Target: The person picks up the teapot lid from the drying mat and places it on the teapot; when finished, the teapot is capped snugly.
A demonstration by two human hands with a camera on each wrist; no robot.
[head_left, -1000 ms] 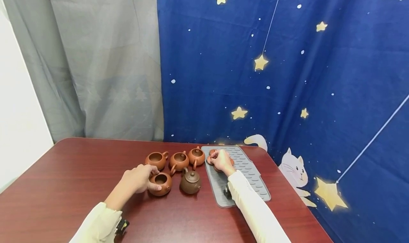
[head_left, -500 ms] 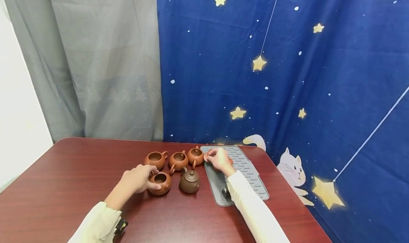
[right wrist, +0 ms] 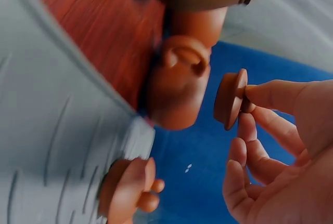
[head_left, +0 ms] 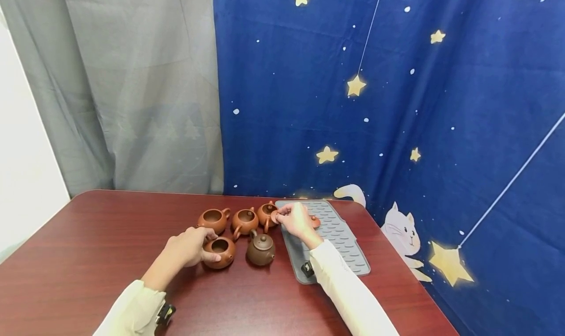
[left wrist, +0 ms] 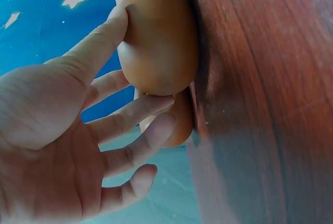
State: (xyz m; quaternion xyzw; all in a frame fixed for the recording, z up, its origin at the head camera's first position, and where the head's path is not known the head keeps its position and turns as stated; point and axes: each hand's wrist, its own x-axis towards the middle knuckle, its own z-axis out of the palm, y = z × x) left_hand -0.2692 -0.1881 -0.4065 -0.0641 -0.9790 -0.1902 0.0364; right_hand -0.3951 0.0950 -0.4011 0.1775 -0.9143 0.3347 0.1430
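Note:
My left hand (head_left: 187,247) grips a lidless orange-brown teapot (head_left: 224,260) between thumb and fingers; in the left wrist view the thumb lies along the round body (left wrist: 161,39). In the right wrist view my right hand (right wrist: 281,146) pinches a small clay lid (right wrist: 229,99) by its knob, in the air. The head view shows this right hand (head_left: 297,220) over the grey mat's left edge, with the lid (head_left: 274,217) close to the rear right teapot (head_left: 266,211). More lids (right wrist: 125,190) lie on the mat.
Two other orange-brown teapots (head_left: 213,218), (head_left: 245,219) stand behind the held one. A dark brown lidded teapot (head_left: 261,251) stands between my hands. The grey mat (head_left: 342,243) lies at the right; curtains hang behind the table.
My right hand has lifted a lid from the mat and moved left with it toward the teapots. The left hand stays on its teapot.

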